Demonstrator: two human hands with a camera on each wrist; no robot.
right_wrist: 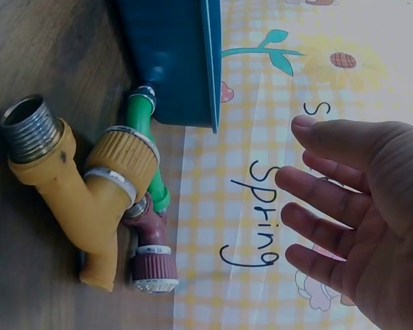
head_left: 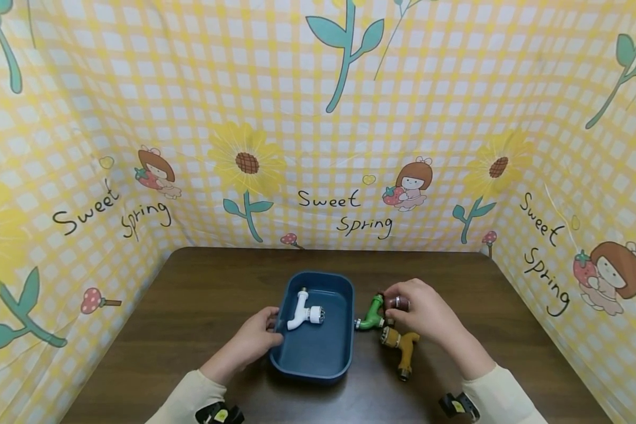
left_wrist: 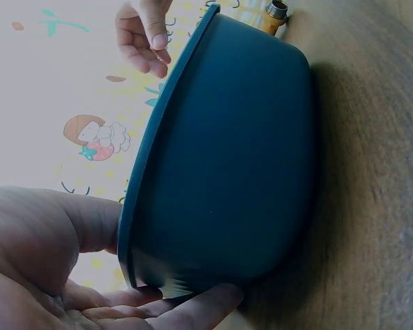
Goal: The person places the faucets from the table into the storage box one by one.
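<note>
A blue plastic tub (head_left: 318,359) stands on the table, and a white plastic tap (head_left: 300,312) lies inside it. My left hand (head_left: 257,335) grips the tub's left side; in the left wrist view the thumb is at the rim and the fingers lie against the outer wall. To the right of the tub lie a green tap (head_left: 372,317), a maroon tap (head_left: 401,303) and a yellow-brown tap (head_left: 407,350), close together. My right hand (head_left: 421,309) hovers over the maroon tap. In the right wrist view its fingers (right_wrist: 323,185) are loosely extended, apart from the taps, holding nothing.
The dark wooden table (head_left: 217,282) carries the tub and taps. A yellow checked cloth (head_left: 275,88) with printed flowers hangs behind and along both sides. The green tap's end sits close beside the tub's right wall.
</note>
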